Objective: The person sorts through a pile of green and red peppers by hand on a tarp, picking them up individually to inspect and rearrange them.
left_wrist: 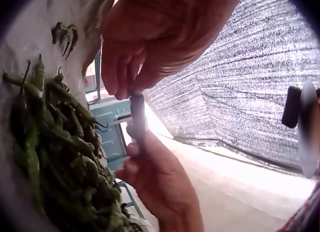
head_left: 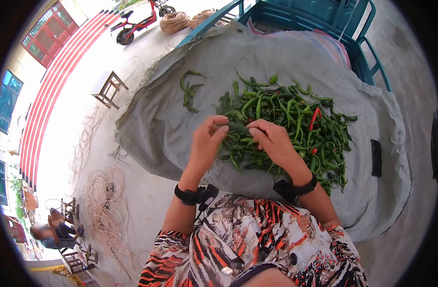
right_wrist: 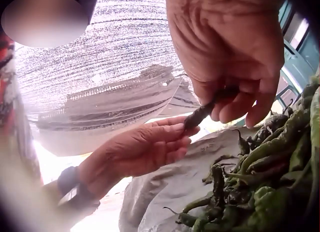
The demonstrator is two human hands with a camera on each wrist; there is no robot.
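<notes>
A dark green pepper [head_left: 238, 127] is held between the two hands above the left part of the pepper pile [head_left: 295, 119]. My left hand [head_left: 207, 143] pinches one end of it, and my right hand [head_left: 275, 144] pinches the other. In the left wrist view the pepper [left_wrist: 137, 114] hangs from the left fingertips, with the right hand [left_wrist: 162, 179] below. The right wrist view shows the pepper [right_wrist: 200, 115] between the right hand's [right_wrist: 232, 57] curled fingers and the left hand's [right_wrist: 142, 147] fingertips.
Several peppers [head_left: 189, 92] lie apart at the left of the grey sheet [head_left: 152, 115]. A black phone-like object [head_left: 376, 158] lies on its right side. Behind stands a teal cart [head_left: 295, 16]; a stool [head_left: 104, 86] and coiled strands [head_left: 106, 205] are at the left.
</notes>
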